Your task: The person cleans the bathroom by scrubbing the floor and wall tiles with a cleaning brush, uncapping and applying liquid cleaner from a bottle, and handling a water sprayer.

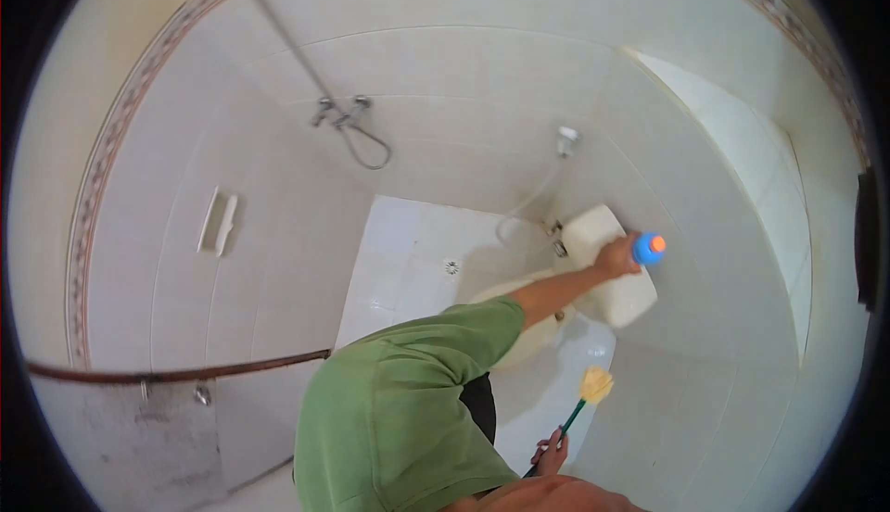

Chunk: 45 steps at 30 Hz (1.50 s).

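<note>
At the end of my stretched-out arm, my left hand (616, 258) wraps around a blue bottle (643, 250) with an orange cap. The bottle is over the cream toilet tank (632, 303); whether it rests there I cannot tell. Lower in view, my right hand (552, 454) closes on the green handle of a toilet brush (577, 412), whose yellow head points away from me near the wall. Part of the toilet bowl (533, 336) is hidden under my left arm and green sleeve.
A drain (451, 267) sits in the white floor. On the walls are a shower mixer (343, 115) with a hose, a white soap holder (219, 222), and a white sprayer (566, 139) by the tank. A recessed ledge (751, 141) runs along the right wall.
</note>
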{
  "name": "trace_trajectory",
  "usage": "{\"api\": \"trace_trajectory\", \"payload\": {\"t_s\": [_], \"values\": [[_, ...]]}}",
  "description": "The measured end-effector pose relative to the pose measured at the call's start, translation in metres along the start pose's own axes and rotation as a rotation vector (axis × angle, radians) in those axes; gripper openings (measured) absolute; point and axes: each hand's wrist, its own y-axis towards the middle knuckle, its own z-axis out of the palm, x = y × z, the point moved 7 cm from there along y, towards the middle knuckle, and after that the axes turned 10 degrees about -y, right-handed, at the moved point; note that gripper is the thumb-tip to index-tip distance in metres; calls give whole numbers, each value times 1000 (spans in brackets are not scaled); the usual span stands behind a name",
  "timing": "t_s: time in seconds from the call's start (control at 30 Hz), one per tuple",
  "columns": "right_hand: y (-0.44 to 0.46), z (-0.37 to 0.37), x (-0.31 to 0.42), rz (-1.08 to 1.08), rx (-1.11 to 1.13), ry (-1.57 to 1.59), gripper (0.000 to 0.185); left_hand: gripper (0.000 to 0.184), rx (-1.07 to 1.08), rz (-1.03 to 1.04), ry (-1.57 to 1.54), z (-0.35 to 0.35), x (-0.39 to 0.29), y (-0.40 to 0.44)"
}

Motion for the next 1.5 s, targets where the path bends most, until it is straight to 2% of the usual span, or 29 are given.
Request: {"api": "trace_trajectory", "payload": {"t_s": [0.07, 0.13, 0.3, 0.47, 0.53, 0.6, 0.63, 0.7, 0.73, 0.77, 0.8, 0.83, 0.87, 0.9, 0.93, 0.97, 1.03, 1.17, 1.27, 1.3, 1.4, 1.5], "values": [[17, 11, -2, -21, 104, -57, 44, 96, 99, -137, 176, -3, -12, 8], [10, 32, 3, -42, 145, -95, 43, 99, 79, -54, 212, -19, -30, 1], [8, 48, 35, -59, 155, -286, 34, 113, 224, -120, 131, -44, -52, -4], [-5, 52, 40, -143, 227, -392, 26, 129, 193, -152, 69, -95, -60, -49], [-7, 68, 42, -204, 313, -496, 24, 130, 35, -73, -11, -138, -60, -90], [-1, 96, 51, -271, 418, -649, 23, 114, -279, 53, -102, -209, -48, -154], [15, 118, 54, -403, 437, -808, 24, 107, -428, 100, -148, -245, -31, -190], [45, 162, 56, -672, 460, -1118, 28, 93, -754, -91, -25, -323, 5, -288], [29, 192, 84, -1036, 396, -1163, 30, 91, -948, -146, 109, -353, 39, -341], [-10, 239, 119, -1404, 327, -1179, 33, 91, -1057, -300, 15, -386, 67, -399], [-61, 281, 159, -1175, 475, -1270, 42, 92, -1229, -398, 36, -419, 84, -458], [-91, 323, 183, -1374, 597, -1113, 43, 92, -1365, -432, 130, -448, 107, -517], [-120, 362, 203, -1585, 683, -977, 47, 90, -1496, -471, 190, -477, 102, -574], [-134, 397, 210, -1076, 877, -918, 48, 89, -1625, -453, 197, -502, 81, -625], [-139, 435, 210, -861, 949, -844, 43, 84, -1725, -465, 285, -523, 72, -671], [-134, 472, 205, -859, 902, -945, 34, 79, -1815, -472, 267, -537, 64, -713], [-144, 538, 190, -1020, 883, -1053, 33, 75, -1964, -424, 214, -555, 33, -784], [-305, 609, 155, -1320, 1083, -927, 37, 64, -2206, -316, 84, -565, 4, -892], [-423, 653, 127, -1546, 1177, -841, 39, 51, -2246, -266, -110, -570, 1, -951], [-459, 662, 120, -1554, 1211, -799, 39, 38, -2266, -236, -98, -574, -6, -964], [-551, 689, 106, -1618, 1311, -657, 41, 31, -2231, -88, -110, -590, -6, -1011], [-607, 695, 91, -1548, 1392, -615, 41, 33, -2200, -188, -93, -604, -32, -1041]]}}
